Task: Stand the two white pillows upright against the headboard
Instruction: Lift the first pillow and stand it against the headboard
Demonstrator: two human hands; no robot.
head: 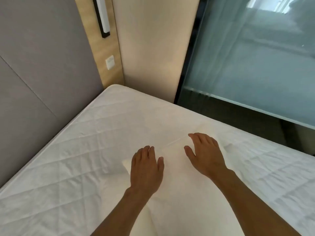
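A white pillow [175, 181] lies flat on the white quilted mattress [85, 150], reaching from the middle of the bed to the bottom edge of the view. My left hand [146, 166] rests palm down on its near left corner, fingers slightly apart. My right hand [204, 154] lies palm down on its far end, fingers spread. Neither hand is closed on the fabric. The grey padded headboard [42, 74] runs along the left side of the bed. I can make out only one pillow.
A wooden wall strip with a white switch [110, 62] and a black-framed light [102, 17] stands beside the headboard. A beige wall panel [153, 48] fills the corner. A frosted glass partition [247, 57] runs along the bed's far right side.
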